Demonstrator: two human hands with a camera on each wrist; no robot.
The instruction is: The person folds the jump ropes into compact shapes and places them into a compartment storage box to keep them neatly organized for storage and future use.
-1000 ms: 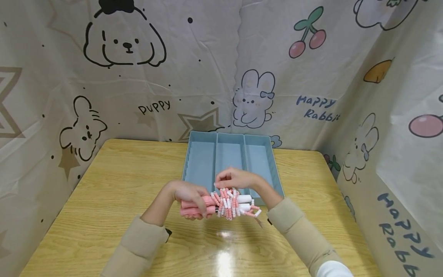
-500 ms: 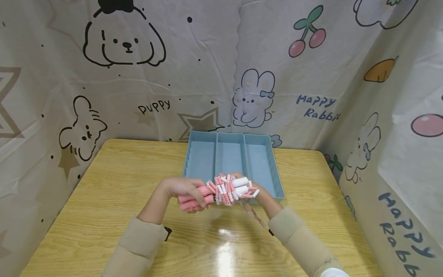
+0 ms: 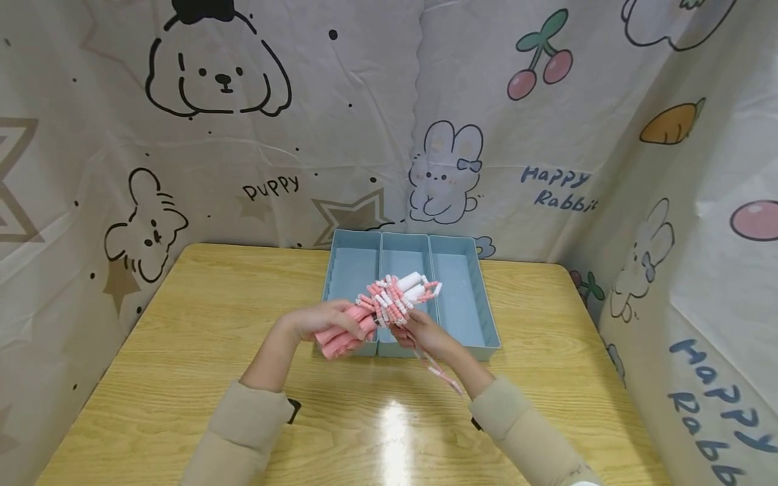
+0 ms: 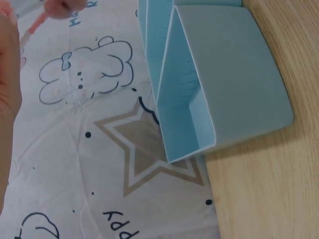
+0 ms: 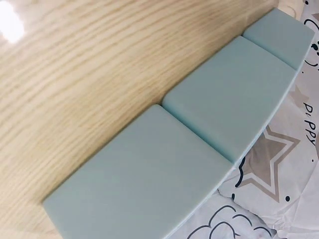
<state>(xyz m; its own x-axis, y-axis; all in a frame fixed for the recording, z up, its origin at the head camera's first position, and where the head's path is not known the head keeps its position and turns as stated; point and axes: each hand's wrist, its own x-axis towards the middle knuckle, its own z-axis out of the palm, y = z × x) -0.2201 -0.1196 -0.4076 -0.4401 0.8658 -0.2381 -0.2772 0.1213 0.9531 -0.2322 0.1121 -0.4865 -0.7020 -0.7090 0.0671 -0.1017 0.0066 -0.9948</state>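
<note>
A jump rope [image 3: 391, 302] with pink handles and pink-and-white beads is held in the air over the near part of the blue bins. My left hand [image 3: 325, 321] grips the two pink handles [image 3: 340, 332] side by side, their white ends pointing up and right. Beaded rope is wound several times round the handles. My right hand [image 3: 428, 335], just below and right of the windings, pinches the rope, and a loose beaded strand [image 3: 444, 375] hangs from it toward the table. In the left wrist view my left hand [image 4: 7, 84] shows only at the edge.
Three narrow blue bins [image 3: 462, 283] stand side by side at the back of the wooden table [image 3: 243, 283]. Their near walls [image 5: 224, 99] fill much of the right wrist view. A printed cloth [image 3: 346, 135] hangs behind and at both sides.
The jump rope has risen away from me and tilted, its white ends upward. My right hand has passed from the far side of the windings to below them, the loose strand trailing from it.
</note>
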